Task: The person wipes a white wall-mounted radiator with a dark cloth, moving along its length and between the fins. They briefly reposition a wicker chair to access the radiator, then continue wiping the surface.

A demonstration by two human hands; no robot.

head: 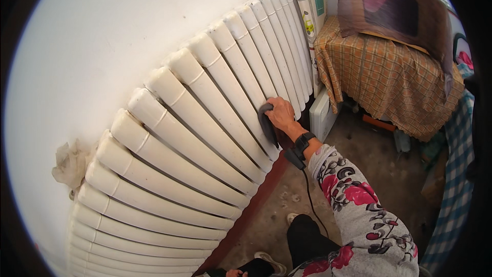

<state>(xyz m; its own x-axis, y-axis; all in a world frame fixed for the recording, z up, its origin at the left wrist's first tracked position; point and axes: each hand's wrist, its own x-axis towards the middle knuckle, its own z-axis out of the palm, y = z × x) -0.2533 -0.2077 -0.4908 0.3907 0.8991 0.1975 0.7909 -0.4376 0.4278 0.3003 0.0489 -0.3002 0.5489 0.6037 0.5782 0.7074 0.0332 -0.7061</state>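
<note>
A long white sectional radiator (184, 123) curves along the wall in the fisheye view. My right hand (281, 113) grips a dark grey cloth (266, 123) and presses it on the lower part of the radiator's front. A black band with a small device is strapped round my right wrist, and a black cable (310, 192) hangs down from it. Only a few fingers of my left hand (235, 273) show at the bottom edge, close to my dark trousers; whether they hold anything is not visible.
Crumpled pale plastic or paper (71, 163) sits by the wall at the radiator's left end. On the right, a checked cloth (384, 80) drapes a table bearing a covered box-shaped object (392, 11). A white panel (323, 115) leans near the radiator. A blue checked cloth (453, 169) hangs at far right.
</note>
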